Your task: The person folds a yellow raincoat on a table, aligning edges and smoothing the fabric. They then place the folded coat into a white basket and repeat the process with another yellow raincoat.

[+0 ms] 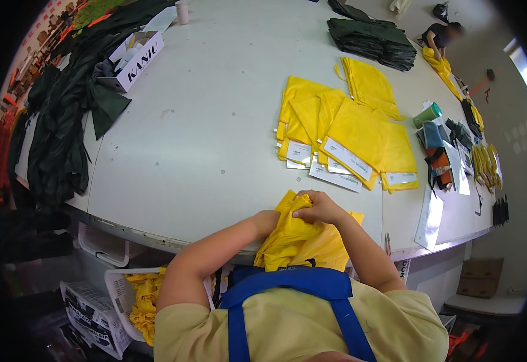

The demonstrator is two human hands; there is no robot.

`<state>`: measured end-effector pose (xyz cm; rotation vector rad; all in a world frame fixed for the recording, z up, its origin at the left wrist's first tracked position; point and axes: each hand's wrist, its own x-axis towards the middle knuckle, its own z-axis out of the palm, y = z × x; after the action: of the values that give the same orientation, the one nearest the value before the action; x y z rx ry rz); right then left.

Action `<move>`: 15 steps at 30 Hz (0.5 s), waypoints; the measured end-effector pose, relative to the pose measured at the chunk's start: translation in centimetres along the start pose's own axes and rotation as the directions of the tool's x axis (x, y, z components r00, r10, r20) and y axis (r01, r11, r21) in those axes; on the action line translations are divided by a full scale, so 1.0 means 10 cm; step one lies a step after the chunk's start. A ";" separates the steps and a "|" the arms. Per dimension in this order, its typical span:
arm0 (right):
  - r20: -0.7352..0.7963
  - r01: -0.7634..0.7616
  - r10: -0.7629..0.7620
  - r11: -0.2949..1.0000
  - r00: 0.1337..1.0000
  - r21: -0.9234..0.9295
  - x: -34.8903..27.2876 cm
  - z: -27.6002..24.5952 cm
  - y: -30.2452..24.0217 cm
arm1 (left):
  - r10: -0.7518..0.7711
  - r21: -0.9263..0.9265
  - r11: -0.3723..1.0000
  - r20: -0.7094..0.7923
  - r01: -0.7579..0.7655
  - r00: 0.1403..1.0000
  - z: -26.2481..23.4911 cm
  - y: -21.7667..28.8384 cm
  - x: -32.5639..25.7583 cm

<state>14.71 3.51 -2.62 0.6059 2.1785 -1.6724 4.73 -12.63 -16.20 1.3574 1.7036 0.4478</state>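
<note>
Gathered at the table's near edge, just in front of my body, is a crumpled yellow fabric piece [296,238]. My right hand [319,208] is closed on its upper part, thumb and fingers pinching the folds. On the other side, my left hand [267,222] reaches into or behind the fabric, so its fingers are hidden. Beyond my hands lie several flat yellow fabric pouches [351,130], overlapping each other, with white printed cards [336,175] at their near ends. One yellow pouch [369,84] at the back has a cord loop.
Dark green garments [64,133] cover the table's left side beside a white box [137,63]. A dark folded stack [372,42] sits far right, near another person [441,39]. A green cup [427,114] and small scissors [388,244] are rightward. A white basket [119,295] holds yellow fabric below.
</note>
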 end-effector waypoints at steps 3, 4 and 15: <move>0.008 -0.013 0.013 1.000 1.000 -0.022 -0.08 -0.08 -0.12 | -0.097 -0.018 0.995 -0.192 0.095 0.977 -0.13 0.24 -0.26; 0.031 -0.008 0.009 0.999 0.999 -0.032 -0.10 -0.12 -0.15 | -0.090 -0.050 0.996 -0.305 0.078 0.948 -0.08 0.26 -0.32; -0.104 0.286 -0.366 0.849 0.925 -0.444 0.13 -0.04 0.29 | -0.467 -0.728 0.685 -0.463 -0.023 0.754 0.08 0.38 -0.34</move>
<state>15.10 4.72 -5.58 0.2847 2.7996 -1.2473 7.66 -14.67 -12.44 0.3970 1.8777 1.3599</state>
